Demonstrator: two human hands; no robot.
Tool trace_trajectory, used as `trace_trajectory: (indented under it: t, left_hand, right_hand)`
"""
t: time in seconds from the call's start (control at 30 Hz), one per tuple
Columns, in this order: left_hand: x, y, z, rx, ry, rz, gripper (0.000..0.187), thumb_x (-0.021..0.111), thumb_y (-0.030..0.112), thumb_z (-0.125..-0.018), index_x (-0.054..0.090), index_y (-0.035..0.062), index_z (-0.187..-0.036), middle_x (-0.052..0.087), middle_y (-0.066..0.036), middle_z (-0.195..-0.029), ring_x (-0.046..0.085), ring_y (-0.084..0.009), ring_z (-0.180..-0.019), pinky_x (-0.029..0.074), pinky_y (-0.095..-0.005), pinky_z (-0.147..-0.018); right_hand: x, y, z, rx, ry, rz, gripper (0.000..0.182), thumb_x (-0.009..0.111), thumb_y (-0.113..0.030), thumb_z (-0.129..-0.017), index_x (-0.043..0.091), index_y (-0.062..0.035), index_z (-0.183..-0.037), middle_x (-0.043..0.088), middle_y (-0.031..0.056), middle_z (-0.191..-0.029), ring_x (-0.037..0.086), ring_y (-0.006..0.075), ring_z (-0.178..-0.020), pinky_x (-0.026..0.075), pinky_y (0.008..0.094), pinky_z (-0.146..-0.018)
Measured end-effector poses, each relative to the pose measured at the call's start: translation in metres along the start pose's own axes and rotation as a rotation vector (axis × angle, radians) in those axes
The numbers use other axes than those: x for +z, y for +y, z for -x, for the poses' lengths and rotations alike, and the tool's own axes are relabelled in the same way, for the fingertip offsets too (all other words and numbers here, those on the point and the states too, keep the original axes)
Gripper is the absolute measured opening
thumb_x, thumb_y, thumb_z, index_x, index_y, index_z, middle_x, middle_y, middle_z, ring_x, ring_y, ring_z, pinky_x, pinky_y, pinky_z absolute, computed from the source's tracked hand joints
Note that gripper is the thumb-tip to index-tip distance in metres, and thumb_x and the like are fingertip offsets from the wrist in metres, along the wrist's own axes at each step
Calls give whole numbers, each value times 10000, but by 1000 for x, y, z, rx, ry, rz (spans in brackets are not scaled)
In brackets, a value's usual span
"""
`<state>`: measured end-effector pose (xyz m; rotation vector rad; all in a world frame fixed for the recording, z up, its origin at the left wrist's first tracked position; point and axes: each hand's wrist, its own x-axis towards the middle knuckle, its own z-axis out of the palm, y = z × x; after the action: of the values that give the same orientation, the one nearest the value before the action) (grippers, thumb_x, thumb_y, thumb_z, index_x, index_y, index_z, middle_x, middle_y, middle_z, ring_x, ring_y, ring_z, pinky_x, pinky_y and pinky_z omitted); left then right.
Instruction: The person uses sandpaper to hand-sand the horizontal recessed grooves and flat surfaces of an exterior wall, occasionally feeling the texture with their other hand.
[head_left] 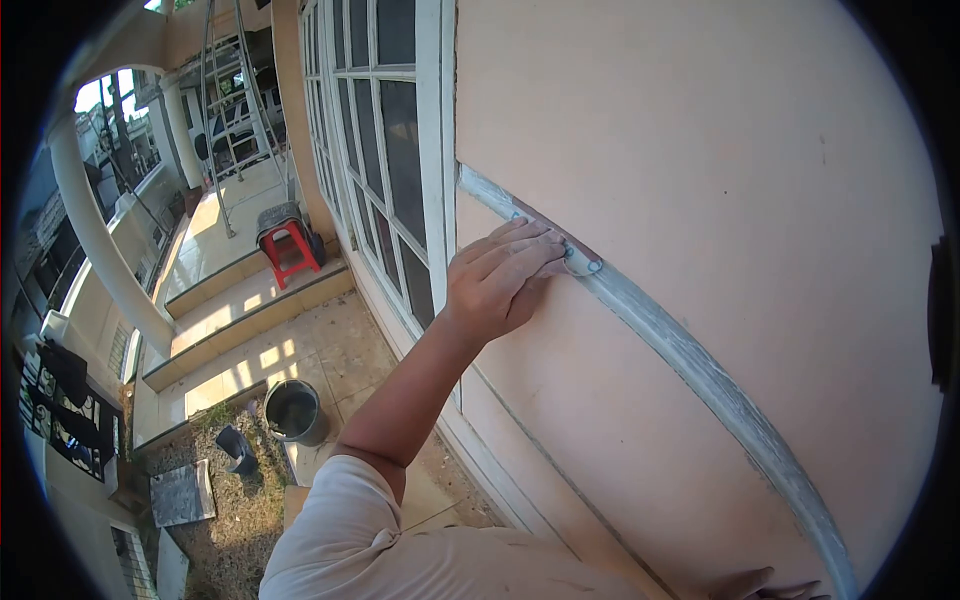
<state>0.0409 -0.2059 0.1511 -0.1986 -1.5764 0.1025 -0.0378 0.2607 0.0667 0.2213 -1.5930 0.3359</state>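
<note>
My left hand (510, 270) presses a strip of sandpaper (583, 262) flat against a raised grey band (690, 350) on the pink wall. The strip has a reddish-brown edge and a pale back with blue-green print. It lies along the band, partly hidden under my fingers. Whitish streaks mark the band, which curves from the window frame down to the lower right. At the bottom edge, only the fingers of my right hand (770, 583) show, apart and resting at the wall below the band. Nothing is visible in them.
A white-framed window (385, 130) adjoins the wall on the left. Beyond it are tiled steps (250, 310), a red stool (290, 252) and a metal ladder (232, 120). Down on the ground stand a dark bucket (312, 425) and a smaller tipped container (237, 450), near a grey slab (182, 495).
</note>
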Motion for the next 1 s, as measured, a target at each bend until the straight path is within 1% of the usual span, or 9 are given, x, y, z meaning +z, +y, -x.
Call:
trace_trajectory:
  t: [0.17, 0.27, 0.33, 0.4, 0.57, 0.7, 0.83, 0.9, 1.0]
  left_hand:
    - [16, 63, -1, -6, 15, 103, 83, 681, 18, -831, 710, -18, -900, 745, -133, -902, 727, -319, -933, 574, -414, -878]
    - [16, 29, 0, -35, 41, 106, 178, 785, 73, -761, 731, 47, -928, 750, -90, -929, 728, -267, -949, 567, -404, -906]
    - [25, 37, 3, -51, 56, 165, 174, 773, 59, -774, 734, 46, -943, 748, -96, -921, 724, -281, -964, 544, -423, -940]
    - [30, 49, 8, -153, 149, 94, 162, 761, 46, -783, 734, 46, -943, 749, -104, -931, 720, -294, -978, 518, -447, -976]
    - [13, 44, 3, -140, 13, 154, 159, 742, 34, -796, 735, 46, -955, 751, -124, -982, 710, -310, -1020, 501, -462, -996]
    - [8, 40, 1, -92, -63, 171, 140, 700, 4, -834, 725, 17, -971, 747, -149, -1008, 708, -331, -1034, 504, -479, -998]
    - [12, 58, 1, -57, -44, 166, 166, 714, 12, -823, 728, 27, -988, 746, -139, -1024, 709, -325, -1029, 512, -470, -993]
    - [11, 71, -6, 66, -73, 218, 186, 728, 28, -819, 725, 29, -1005, 739, -132, -1049, 702, -315, -1039, 533, -448, -969]
    - [8, 79, -14, 69, -97, 236, 196, 735, 41, -819, 717, 27, -1014, 728, -124, -1051, 688, -307, -1039, 552, -429, -932]
  right_hand:
    - [4, -11, -2, 54, 28, -52, 874, 534, -624, -909, 393, 60, -1435, 218, 391, -1523, 226, 521, -1418, 191, 653, -1122]
    - [5, -8, -6, 34, 48, -30, 829, 485, -634, -928, 434, 24, -1429, 230, 376, -1534, 223, 517, -1431, 164, 657, -1132]
    - [6, -5, 0, 36, 49, 15, 790, 442, -637, -949, 462, -6, -1423, 237, 358, -1546, 215, 510, -1444, 142, 660, -1139]
    - [9, 12, 7, 30, 49, -78, 753, 486, -570, -957, 372, -75, -1513, 215, 299, -1579, 257, 500, -1432, 297, 678, -1061]
    - [3, 8, 1, -26, -3, 80, 754, 477, -560, -964, 373, -30, -1492, 200, 308, -1570, 181, 480, -1463, 235, 660, -1120]
    - [-5, -15, -23, -14, -28, -20, 786, 590, -535, -899, 387, -56, -1489, 197, 296, -1581, 175, 491, -1464, 166, 680, -1132]
    - [-3, -90, -85, -340, 35, -304, 842, 671, -526, -819, 416, -65, -1476, 194, 299, -1587, 140, 490, -1479, 121, 697, -1135]
    - [15, -124, -101, -304, -80, -133, 878, 674, -625, -792, 414, -178, -1502, 225, 240, -1601, 169, 464, -1483, 133, 739, -1103]
    - [27, -134, -103, -237, -178, 105, 877, 677, -667, -769, 404, -289, -1512, 257, 167, -1612, 207, 430, -1484, 146, 763, -1079]
